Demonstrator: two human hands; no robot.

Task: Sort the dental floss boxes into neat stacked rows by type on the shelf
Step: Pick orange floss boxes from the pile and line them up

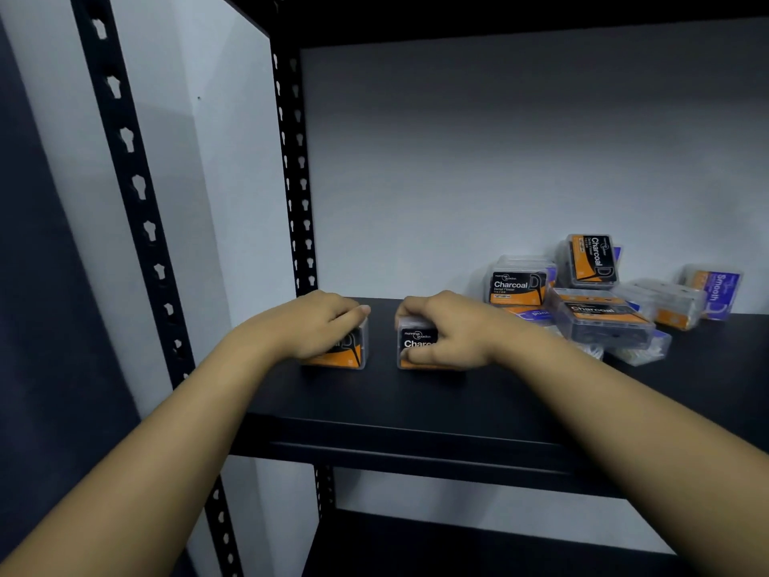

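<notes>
Two Charcoal boxes sit apart at nine o'clock on the shelf (pixel 416 401): left hand (pixel 316 322) clasps one (pixel 349 351), right hand (pixel 445 331) the other (pixel 416 341). Probably light, stiff, slick plastic; grip the sides.

On the shelf (pixel 416 393) before you, two Charcoal boxes stand side by side, apart: your left hand (pixel 316 322) on the left box (pixel 351 347), your right hand (pixel 447 331) on the right box (pixel 416 339); the jumbled pile (pixel 599 297) lies farther right, toward the back

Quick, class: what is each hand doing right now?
Left hand: fingers curled over the left Charcoal box, holding it.
Right hand: gripping the right Charcoal box.
</notes>
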